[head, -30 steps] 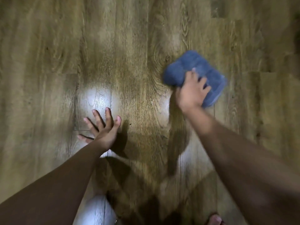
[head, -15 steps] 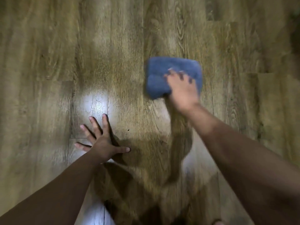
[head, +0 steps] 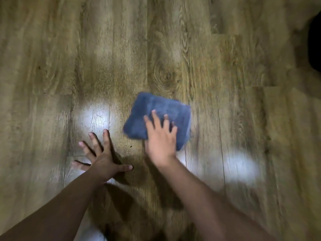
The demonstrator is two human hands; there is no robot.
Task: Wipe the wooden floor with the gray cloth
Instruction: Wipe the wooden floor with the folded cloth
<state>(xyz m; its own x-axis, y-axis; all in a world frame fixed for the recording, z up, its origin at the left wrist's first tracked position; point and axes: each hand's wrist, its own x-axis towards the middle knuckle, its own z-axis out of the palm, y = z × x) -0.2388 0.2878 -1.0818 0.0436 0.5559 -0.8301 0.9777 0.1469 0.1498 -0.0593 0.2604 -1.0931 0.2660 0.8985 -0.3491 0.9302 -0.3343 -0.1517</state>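
Note:
A folded blue-gray cloth [head: 156,112] lies flat on the wooden floor [head: 225,101] near the middle of the view. My right hand [head: 160,138] presses down on the cloth's near half with its fingers spread and fairly straight. My left hand [head: 102,155] rests flat on the floor to the left of the cloth, fingers splayed, touching only the boards. The cloth's near right corner pokes out beyond my right hand. The picture is blurred by motion.
Bright light reflections shine on the boards at left [head: 93,115] and right [head: 241,166]. A dark object [head: 315,44] sits at the upper right edge. My shadow falls on the floor near the bottom centre.
My right hand has swept the cloth to the left and toward me across the boards. My left hand has stayed planted on the floor, its thumb now spread out.

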